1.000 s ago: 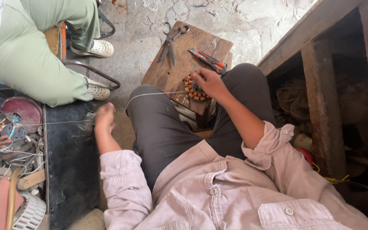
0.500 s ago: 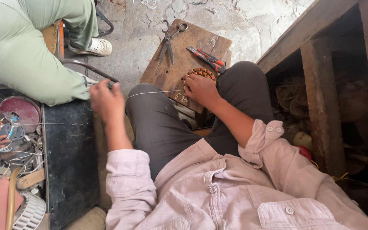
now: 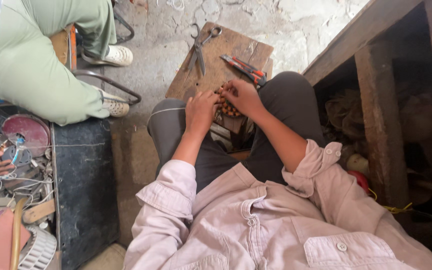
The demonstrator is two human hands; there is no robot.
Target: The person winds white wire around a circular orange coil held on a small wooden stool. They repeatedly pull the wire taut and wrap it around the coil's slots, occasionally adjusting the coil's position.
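Head view, seated person looking down at own lap. Nearest the camera lie the pale pink buttoned shirt (image 3: 256, 225) and dark grey trousers (image 3: 226, 155). Above the knees, the left hand (image 3: 201, 111) and right hand (image 3: 243, 96) meet at a small cluster of brown round beads (image 3: 227, 107). The beads lie between the two hands, at the near edge of the worn wooden board (image 3: 216, 70), partly hidden by the fingers. Both hands are curled closed about the beads, fingertips pinching them. Farther on the board rest steel scissors (image 3: 201, 45) and, to their right, a red-and-black utility knife (image 3: 243, 67), both well apart from the hands. Left of the board, another person in light green trousers (image 3: 31, 65) sits beside a black case (image 3: 83, 175).
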